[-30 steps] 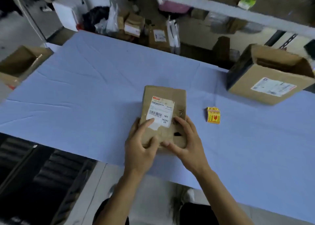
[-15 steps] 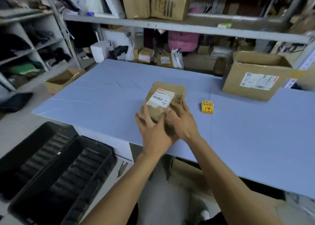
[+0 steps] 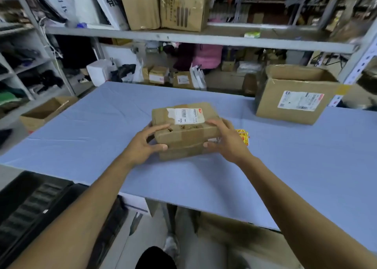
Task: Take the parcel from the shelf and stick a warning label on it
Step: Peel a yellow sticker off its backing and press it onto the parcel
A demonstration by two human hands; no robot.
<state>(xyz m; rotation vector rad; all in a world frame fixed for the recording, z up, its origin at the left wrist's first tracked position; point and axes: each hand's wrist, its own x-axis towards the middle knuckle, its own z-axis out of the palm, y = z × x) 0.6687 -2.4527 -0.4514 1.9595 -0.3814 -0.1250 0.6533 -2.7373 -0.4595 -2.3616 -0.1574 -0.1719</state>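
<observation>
A small brown cardboard parcel (image 3: 183, 134) with a white shipping label on top is held over the blue table (image 3: 102, 126), its long side across my view. My left hand (image 3: 142, 144) grips its left end and my right hand (image 3: 226, 142) grips its right end. A small stack of yellow and red warning labels (image 3: 243, 135) lies on the table just right of my right hand, partly hidden by it.
A large open cardboard box (image 3: 293, 97) stands at the table's back right. Shelves (image 3: 183, 37) with boxes and bags run behind the table. Another open box (image 3: 44, 111) sits on the floor at left. Black crates (image 3: 40, 207) lie at lower left.
I have turned the parcel about a quarter turn, so its long side now runs left to right, and my hands have shifted to its two ends. The camera has tilted up.
</observation>
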